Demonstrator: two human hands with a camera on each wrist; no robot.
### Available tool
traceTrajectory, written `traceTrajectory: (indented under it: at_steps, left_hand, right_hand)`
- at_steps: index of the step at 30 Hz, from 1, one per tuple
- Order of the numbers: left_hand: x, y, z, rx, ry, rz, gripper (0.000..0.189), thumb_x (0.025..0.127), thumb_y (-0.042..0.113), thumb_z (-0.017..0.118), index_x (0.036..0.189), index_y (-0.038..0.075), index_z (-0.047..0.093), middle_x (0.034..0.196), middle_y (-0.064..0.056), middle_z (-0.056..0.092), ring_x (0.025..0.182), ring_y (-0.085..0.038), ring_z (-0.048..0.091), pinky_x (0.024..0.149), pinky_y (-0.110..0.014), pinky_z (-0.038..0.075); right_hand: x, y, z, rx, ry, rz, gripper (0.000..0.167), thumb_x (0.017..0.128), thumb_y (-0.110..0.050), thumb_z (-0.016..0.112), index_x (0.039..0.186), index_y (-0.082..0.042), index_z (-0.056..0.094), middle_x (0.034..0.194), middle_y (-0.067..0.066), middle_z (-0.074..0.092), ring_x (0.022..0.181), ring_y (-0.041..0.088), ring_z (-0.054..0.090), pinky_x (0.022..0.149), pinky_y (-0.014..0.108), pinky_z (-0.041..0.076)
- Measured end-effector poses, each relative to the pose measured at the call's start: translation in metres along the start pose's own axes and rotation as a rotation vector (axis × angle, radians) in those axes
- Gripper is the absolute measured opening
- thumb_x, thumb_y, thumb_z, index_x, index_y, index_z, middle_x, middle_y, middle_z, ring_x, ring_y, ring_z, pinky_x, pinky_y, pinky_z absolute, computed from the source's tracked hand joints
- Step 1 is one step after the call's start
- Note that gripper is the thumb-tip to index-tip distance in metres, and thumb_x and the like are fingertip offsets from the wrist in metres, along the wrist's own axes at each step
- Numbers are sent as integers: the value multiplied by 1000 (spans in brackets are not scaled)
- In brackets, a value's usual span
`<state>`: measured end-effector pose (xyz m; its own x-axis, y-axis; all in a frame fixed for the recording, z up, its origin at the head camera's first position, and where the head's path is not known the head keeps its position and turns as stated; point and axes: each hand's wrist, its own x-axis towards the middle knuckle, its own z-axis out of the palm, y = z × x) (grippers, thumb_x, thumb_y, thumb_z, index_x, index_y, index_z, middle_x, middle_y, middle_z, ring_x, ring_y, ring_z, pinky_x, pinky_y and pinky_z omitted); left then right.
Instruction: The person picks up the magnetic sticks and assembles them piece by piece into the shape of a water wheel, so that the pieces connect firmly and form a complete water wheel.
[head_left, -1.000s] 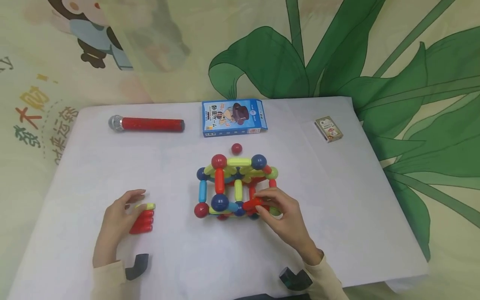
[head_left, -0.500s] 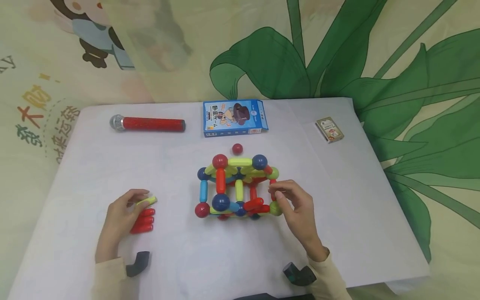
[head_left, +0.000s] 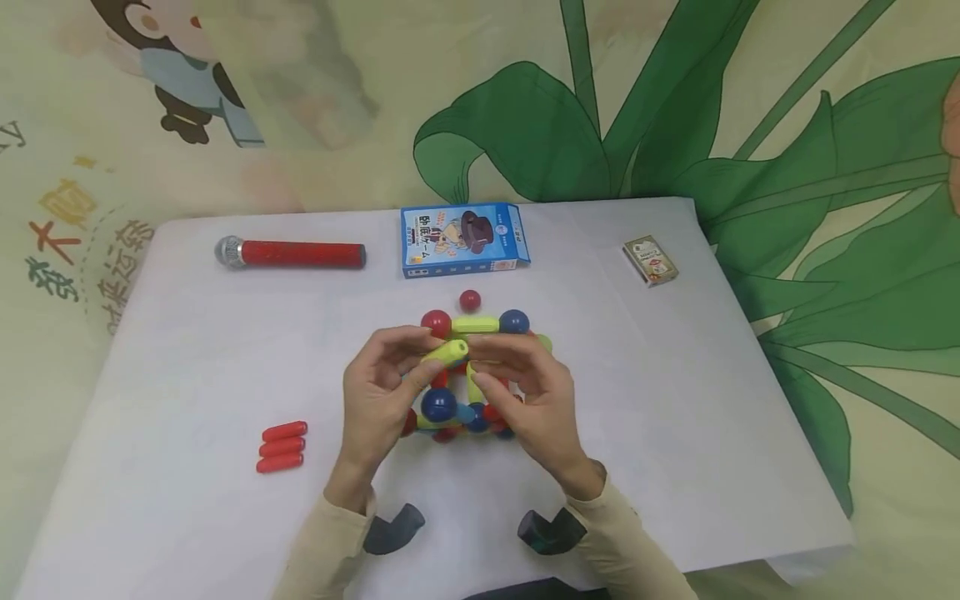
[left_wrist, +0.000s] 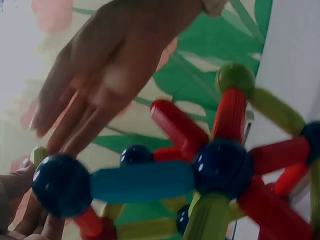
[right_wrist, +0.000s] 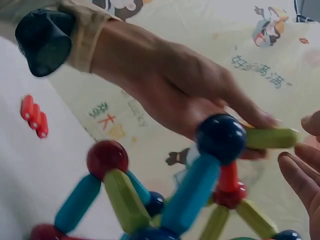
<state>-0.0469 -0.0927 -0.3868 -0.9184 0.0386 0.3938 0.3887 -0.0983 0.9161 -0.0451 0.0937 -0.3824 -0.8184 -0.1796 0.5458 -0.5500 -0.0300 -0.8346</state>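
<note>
In the head view, a yellow-green magnetic stick [head_left: 450, 352] is pinched between the thumb and fingers of my left hand [head_left: 375, 396]. My right hand [head_left: 538, 398] is held close to the stick's right end. The right wrist view shows a small gap between those fingertips [right_wrist: 287, 162] and the stick. Both hands are in front of a frame of coloured sticks and balls, hiding part of it. Its blue ball [head_left: 438, 406] stands nearest, and a loose-ended red stick [left_wrist: 177, 127] juts from another blue ball [left_wrist: 223, 167].
Three red sticks [head_left: 282, 446] lie side by side on the white table [head_left: 187, 367]. Behind the frame is a single red ball [head_left: 470, 301]. Farther back are a red microphone [head_left: 300, 254], a blue box [head_left: 461, 242] and a small card box [head_left: 650, 260].
My right hand let go of a red stick on the frame, then moved left. My left hand lifted the yellow-green stick from beside the red sticks and carried it right, to the frame.
</note>
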Motion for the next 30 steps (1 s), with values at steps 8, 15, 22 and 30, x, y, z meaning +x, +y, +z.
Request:
traceTrajectory:
  at_steps: [8,15,22,30]
  left_hand:
    - [0,-2,13,25,-35,39,32,86,-1,68,114,-9,55,105,-8,64,98,-15,64,89,-28,53]
    - [1,-5,-24,167,165,47,23,92,-1,59,113,-10,57,101,0,66,97,-16,64,92,-24,50]
    - [-10,-18,-65,193,333,-41,20,94,2,56,110,-9,61,94,-3,68,91,-17,67,87,-23,52]
    - [-24,-25,-81,99,354,-22,17,93,-4,55,106,-15,58,89,-7,68,85,-15,67,82,-21,52]
  right_hand:
    - [0,4,10,50,92,14,35,91,-6,63,118,13,49,111,27,56,106,23,61,89,33,53]
    - [-4,11,-26,48,124,200,45,92,6,53,133,5,34,107,15,58,98,23,67,86,28,54]
    - [-9,24,-36,-10,148,442,53,92,-2,61,139,-7,37,100,12,63,80,14,67,66,18,53]
    - [-8,30,-28,-29,218,487,54,89,-5,65,138,-9,42,94,9,64,68,14,63,47,17,37]
